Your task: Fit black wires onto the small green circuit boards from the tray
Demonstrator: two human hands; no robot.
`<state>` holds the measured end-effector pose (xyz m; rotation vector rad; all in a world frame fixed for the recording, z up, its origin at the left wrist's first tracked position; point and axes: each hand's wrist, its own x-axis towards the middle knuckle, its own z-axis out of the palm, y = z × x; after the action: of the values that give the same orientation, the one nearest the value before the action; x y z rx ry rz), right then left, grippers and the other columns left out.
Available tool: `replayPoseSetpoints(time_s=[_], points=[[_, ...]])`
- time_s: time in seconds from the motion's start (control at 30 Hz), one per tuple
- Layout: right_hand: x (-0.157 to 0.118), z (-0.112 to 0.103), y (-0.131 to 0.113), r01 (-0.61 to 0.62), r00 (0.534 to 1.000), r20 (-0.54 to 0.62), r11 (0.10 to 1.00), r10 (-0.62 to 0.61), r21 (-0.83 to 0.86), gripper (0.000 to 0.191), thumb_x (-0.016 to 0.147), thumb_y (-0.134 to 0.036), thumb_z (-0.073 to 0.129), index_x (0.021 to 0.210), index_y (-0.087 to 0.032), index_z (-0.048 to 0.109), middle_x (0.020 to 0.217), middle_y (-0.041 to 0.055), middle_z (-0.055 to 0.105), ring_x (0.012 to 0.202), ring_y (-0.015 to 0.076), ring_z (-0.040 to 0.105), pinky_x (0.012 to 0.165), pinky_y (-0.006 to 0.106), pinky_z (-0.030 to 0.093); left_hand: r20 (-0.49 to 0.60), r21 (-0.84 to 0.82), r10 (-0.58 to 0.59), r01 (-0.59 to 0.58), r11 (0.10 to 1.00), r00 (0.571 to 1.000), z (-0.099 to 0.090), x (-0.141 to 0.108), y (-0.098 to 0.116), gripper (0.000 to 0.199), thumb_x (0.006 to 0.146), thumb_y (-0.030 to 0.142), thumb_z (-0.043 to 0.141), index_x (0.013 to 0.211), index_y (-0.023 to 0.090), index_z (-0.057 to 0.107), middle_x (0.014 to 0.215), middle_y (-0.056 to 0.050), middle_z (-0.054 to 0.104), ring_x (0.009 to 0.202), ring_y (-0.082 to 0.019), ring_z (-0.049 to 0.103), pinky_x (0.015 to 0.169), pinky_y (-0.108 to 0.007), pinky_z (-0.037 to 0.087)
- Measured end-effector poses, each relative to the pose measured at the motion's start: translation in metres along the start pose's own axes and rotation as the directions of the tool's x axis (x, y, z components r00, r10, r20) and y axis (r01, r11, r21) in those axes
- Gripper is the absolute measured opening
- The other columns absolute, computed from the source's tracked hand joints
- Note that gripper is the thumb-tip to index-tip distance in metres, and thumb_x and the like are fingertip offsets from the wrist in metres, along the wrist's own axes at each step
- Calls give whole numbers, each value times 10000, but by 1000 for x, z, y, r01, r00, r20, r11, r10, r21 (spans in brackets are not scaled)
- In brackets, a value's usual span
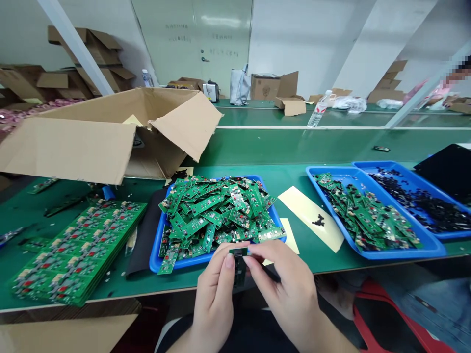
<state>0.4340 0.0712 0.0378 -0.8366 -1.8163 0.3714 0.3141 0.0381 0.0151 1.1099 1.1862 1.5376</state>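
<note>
Both hands work together, fingers closed on one item. Left hand (215, 294): thumb and fingers grip a small green circuit board (240, 277), held upright. Right hand (285, 287): thumb and index finger pinch at its upper right edge, beside a black part. The board is between the two sets of fingertips, in front of the near rim of a blue tray (156, 257).

Just beyond the fingers: that tray, heaped with loose circuit boards (206, 211). Left of the fingers, past a black sheet (142, 245): stacked circuit board panels (79, 250), unseparated. Right of the fingers, beyond the table edge: a person's red sandal (390, 314). Right and farther: cream paper strip (300, 211) bearing small black pieces (318, 220); second blue tray (405, 252) with more boards; third blue tray (456, 236) with black parts.

Beyond the fingers to the left: open cardboard box (69, 144), partial dark print inside, unreadable. Farther ahead: clear plastic bottle (319, 110), red-marked label too small to read; grey bag (239, 86); printed carton (265, 87), mark illegible. Farthest: pale green door (195, 29) with faint handwriting, not legible.
</note>
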Motion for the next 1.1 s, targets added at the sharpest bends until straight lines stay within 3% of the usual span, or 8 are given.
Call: replayPoseSetpoints(time_s=[0.13, 0.3, 0.43, 0.67, 0.77, 0.87, 0.97, 1.1], points=[[7, -10, 6, 136, 983, 130, 989, -128, -52, 175, 886, -28, 486, 948, -122, 620, 824, 96, 643, 742, 181, 611, 661, 298, 549, 32, 13, -68, 68, 998, 997, -2, 3, 4, 300, 925, 372, 444, 1059, 217, 663, 940, -46, 676, 831, -172, 613, 724, -240, 496], [13, -18, 15, 299, 945, 182, 944, -272, -140, 175, 884, -18, 484, 912, -82, 645, 804, 119, 634, 757, 206, 587, 672, 343, 539, 117, 160, -115, 95, 982, 986, -6, 10, 12, 291, 908, 385, 458, 915, 192, 676, 709, -9, 641, 624, -135, 572, 579, -204, 476], [14, -22, 20, 339, 927, 231, 926, -297, -169, 188, 889, -22, 471, 910, -93, 644, 796, 107, 635, 755, 198, 568, 729, 387, 529, 208, 257, -204, 147, 955, 957, -6, 15, 23, 324, 894, 399, 448, 745, 180, 635, 629, -3, 593, 583, -140, 544, 558, -219, 475], [13, -25, 23, 419, 886, 292, 892, -360, -171, 253, 924, -33, 384, 901, -137, 614, 795, 74, 650, 847, 193, 617, 939, 470, 448, 303, 367, -194, 73, 928, 933, -9, 19, 26, 336, 890, 380, 451, 652, 190, 594, 587, 5, 576, 535, -133, 524, 533, -221, 461], [10, -22, 26, 435, 880, 292, 884, -376, -174, 205, 910, -27, 432, 941, -127, 609, 948, 119, 631, 940, 213, 616, 986, 525, 406, 317, 365, -211, 86, 927, 925, -10, 22, 23, 350, 895, 378, 442, 654, 184, 607, 575, 5, 575, 528, -132, 522, 530, -219, 472], [9, -23, 27, 400, 893, 284, 905, -349, -147, 260, 875, -27, 509, 1094, -145, 581, 1269, 188, 436, 1119, 268, 544, 1011, 569, 366, 350, 433, -134, -33, 901, 927, -9, 22, 18, 335, 903, 355, 425, 708, 194, 644, 654, -16, 607, 607, -157, 563, 588, -240, 498], [11, -34, 23, 330, 910, 264, 944, -319, 3, 346, 900, -156, 522, 1244, -196, 508, 1374, 165, 307, 1192, 315, 481, 1023, 613, 328, 418, 504, -72, -165, 848, 906, -12, 18, 10, 262, 909, 306, 433, 948, 236, 683, 793, -37, 649, 731, -185, 615, 691, -284, 523], [17, -57, 21, 169, 986, -45, 949, -163, 268, 324, 939, -353, 474, 1234, -241, 548, 1318, 106, 429, 1097, 299, 545, 956, 567, 427, 452, 518, 108, -360, 776, 885, -22, 14, 4, 356, 889, 221, 500, 1239, 273, 543, 1000, -66, 640, 920, -186, 626, 797, -289, 524]])
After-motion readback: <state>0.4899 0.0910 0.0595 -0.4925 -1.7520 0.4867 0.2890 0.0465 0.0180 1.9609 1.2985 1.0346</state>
